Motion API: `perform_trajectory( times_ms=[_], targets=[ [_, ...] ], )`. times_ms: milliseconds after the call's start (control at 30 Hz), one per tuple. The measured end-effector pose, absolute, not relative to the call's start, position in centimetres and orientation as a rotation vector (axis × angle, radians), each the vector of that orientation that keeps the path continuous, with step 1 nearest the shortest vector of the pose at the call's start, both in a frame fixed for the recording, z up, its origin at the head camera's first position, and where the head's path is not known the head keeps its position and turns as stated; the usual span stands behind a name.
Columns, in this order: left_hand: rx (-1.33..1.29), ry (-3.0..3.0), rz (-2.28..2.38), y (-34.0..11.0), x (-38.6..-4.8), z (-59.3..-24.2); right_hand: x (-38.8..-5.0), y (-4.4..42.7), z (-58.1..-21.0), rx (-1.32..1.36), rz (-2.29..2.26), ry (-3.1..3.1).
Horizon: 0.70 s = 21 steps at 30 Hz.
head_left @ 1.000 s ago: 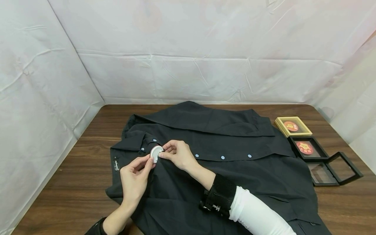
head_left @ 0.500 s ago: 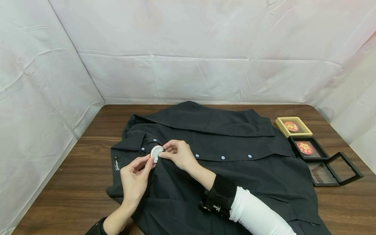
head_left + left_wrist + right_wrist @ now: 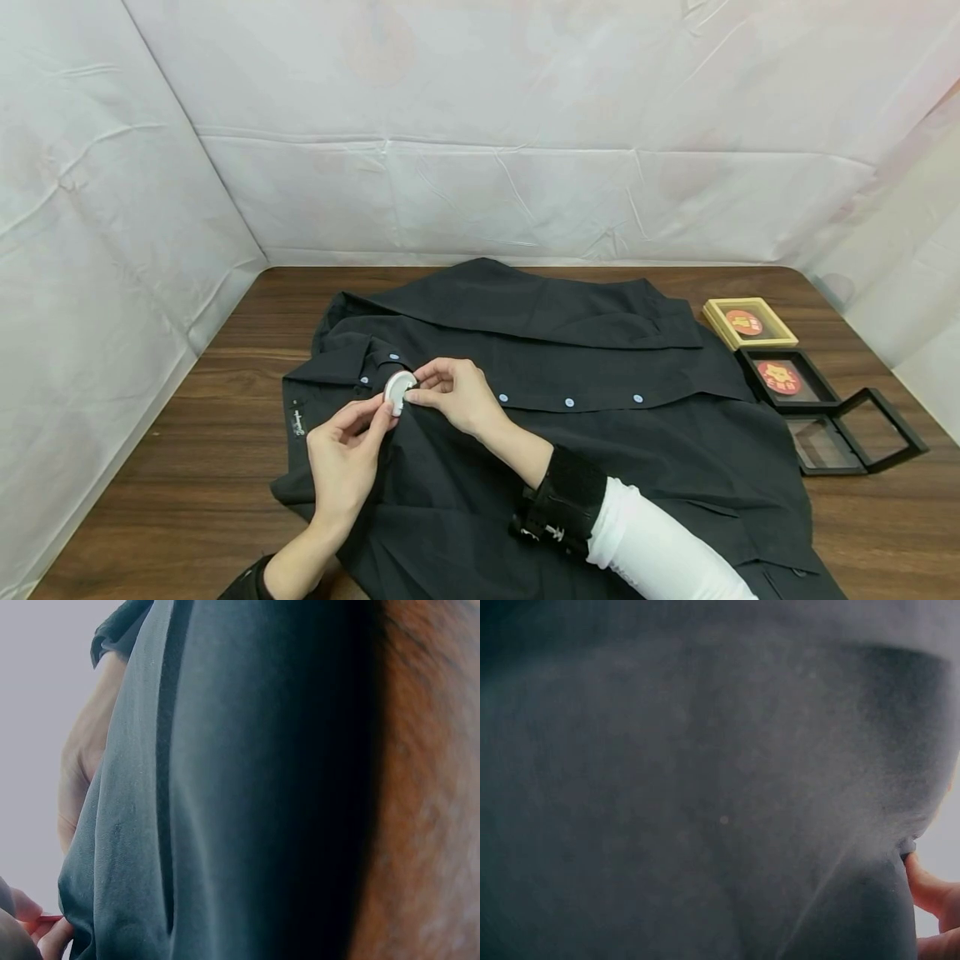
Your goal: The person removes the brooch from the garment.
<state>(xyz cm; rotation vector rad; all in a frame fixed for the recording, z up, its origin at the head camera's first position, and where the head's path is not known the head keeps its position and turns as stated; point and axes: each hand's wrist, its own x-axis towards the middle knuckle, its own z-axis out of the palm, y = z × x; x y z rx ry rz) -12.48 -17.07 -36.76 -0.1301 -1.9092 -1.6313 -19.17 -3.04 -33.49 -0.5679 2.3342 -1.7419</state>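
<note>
A round badge (image 3: 397, 388) with a white back and a thin reddish edge is held over the front of a dark button-up shirt (image 3: 600, 458), near its button row. My left hand (image 3: 343, 462) pinches the badge's lower left rim between thumb and fingers. At the badge's right edge, my right hand (image 3: 459, 396) pinches with thumb and forefinger; whether shirt cloth is caught there too I cannot tell. In the left wrist view dark cloth (image 3: 240, 780) covers most of the picture, with fingertips (image 3: 22, 934) at lower left. The right wrist view is mostly cloth, with a finger (image 3: 928, 889) at its right edge.
On the right of the wooden table (image 3: 187, 450) lie a yellow-framed case (image 3: 780, 335) and a black-framed case (image 3: 810, 379), each with a red round badge. Beside them an unfolded black case (image 3: 885, 458) stands with its lid up. White cloth walls (image 3: 525, 200) surround the table.
</note>
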Motion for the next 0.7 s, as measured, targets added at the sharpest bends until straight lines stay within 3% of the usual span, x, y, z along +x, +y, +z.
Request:
perform_trajectory(
  times_ms=[200,700],
  targets=[
    [-0.070,-1.915,-1.656,-16.5,-11.9,-35.2,-19.0,-3.0,-33.3,-0.546,-1.730,2.316],
    [-0.103,-1.870,-1.684,-16.5,-12.0,-35.3,-19.3,-2.7,-33.8,-0.503,-1.819,2.132]
  ],
)
